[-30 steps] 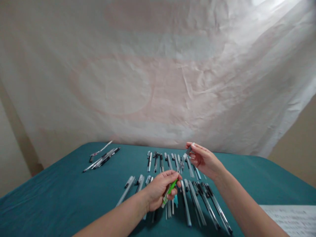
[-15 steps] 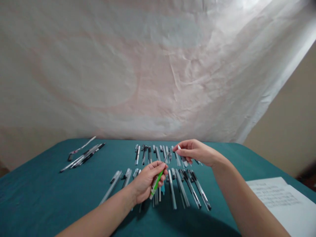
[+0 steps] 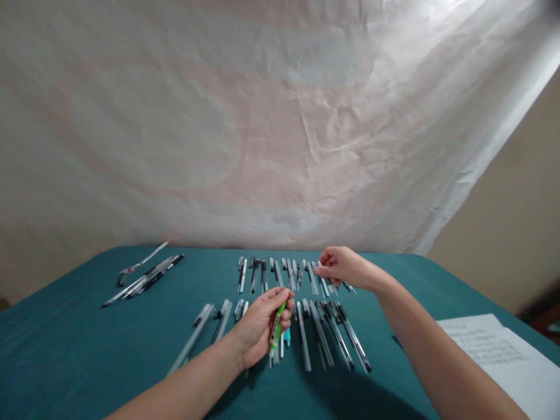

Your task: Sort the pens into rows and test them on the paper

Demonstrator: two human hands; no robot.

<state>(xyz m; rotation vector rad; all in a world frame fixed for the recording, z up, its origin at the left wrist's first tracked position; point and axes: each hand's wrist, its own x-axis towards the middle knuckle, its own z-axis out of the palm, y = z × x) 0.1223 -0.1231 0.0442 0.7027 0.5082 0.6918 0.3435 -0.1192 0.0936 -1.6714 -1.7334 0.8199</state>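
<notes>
My left hand (image 3: 265, 326) is closed around a green pen (image 3: 276, 332), held at a slant above the near row of pens. A thin dark piece, like a spring or refill, sticks up from the pen's far end. My right hand (image 3: 343, 268) is over the right part of the far row, with thumb and fingers pinched at a slim pale pen (image 3: 324, 287). Its upper end is partly hidden by the fingers. Clear pens with black parts (image 3: 345, 338) lie in the near row, partly covered by my left hand.
A teal cloth (image 3: 109, 361) covers the table. Several pens (image 3: 149, 280) lie bunched at the far left beside a thin white strip-like piece (image 3: 146, 261). Printed sheets (image 3: 494, 356) lie at the right. A pale hanging sheet (image 3: 262, 146) stands behind the table.
My right hand has moved slightly right, with the pale piece now lower against the far row. My left hand still holds the green pen, now turned a little more upright.
</notes>
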